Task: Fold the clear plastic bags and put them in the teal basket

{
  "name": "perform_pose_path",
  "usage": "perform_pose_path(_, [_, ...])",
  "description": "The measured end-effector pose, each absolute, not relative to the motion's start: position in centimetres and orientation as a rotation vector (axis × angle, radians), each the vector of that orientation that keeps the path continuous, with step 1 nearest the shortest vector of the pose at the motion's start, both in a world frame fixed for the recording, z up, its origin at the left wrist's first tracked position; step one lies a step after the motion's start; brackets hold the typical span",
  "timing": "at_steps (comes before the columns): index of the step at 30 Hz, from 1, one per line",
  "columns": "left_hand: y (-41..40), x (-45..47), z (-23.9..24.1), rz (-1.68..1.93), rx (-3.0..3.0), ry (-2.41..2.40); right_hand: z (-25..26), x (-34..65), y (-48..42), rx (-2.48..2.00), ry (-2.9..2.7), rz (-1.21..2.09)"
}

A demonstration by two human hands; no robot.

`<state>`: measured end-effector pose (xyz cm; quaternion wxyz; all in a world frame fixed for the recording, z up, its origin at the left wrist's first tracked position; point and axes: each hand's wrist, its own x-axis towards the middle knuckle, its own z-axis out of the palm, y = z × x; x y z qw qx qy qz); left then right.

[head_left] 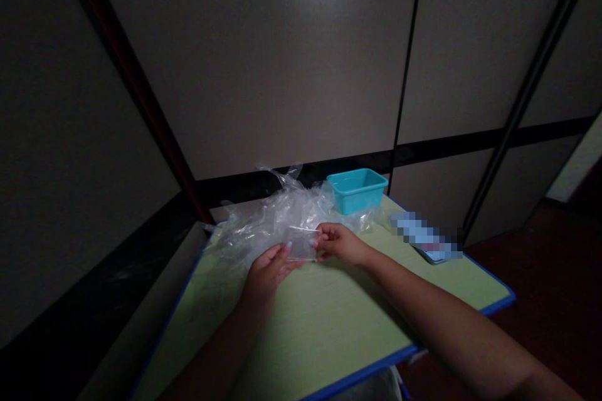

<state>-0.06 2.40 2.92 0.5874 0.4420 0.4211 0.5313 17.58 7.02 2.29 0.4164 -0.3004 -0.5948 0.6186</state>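
Observation:
Between my two hands is a small clear plastic bag (301, 247), flat and roughly rectangular, held just above the table. My left hand (269, 268) pinches its left side between thumb and fingers. On the right side, my right hand (339, 243) grips the edge with its fingertips. Right behind the hands lies a loose heap of crumpled clear plastic bags (277, 216), spread over the back left of the table. Whether anything is inside the held bag cannot be made out in the dim light.
A turquoise plastic basket (360, 194) stands at the table's back edge, touching the heap. To its right lies a flat, blurred-out object (426, 239). The green table (324, 319) has a blue rim. Wardrobe panels (282, 75) rise close behind it.

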Motion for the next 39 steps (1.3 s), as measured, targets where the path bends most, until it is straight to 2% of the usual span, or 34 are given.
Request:
perform_pose_path(8, [2.5, -0.5, 3.6, 1.348, 1.077, 1.074, 2.3, 17.8, 6.8, -0.79, -1.617, 1.634])
perform_pose_path(17, [2.3, -0.7, 3.6, 1.169, 1.075, 1.068, 2.3, 17.8, 6.6, -0.85, -1.766, 1.573])
perform_pose_path(21, [2.4, -0.8, 3.4, 1.171, 1.038, 1.055, 2.1, 17.6, 6.6, -0.878, -1.642, 1.534])
perform_pose_path(27, [2.6, -1.0, 3.2, 1.23, 0.982, 1.02, 1.6, 16.9, 6.3, -0.815, -1.427, 1.725])
perform_pose_path(39, [2.7, -0.4, 2.8, 1.368, 0.923, 0.992, 1.8, 16.2, 6.1, -0.922, -1.248, 1.672])
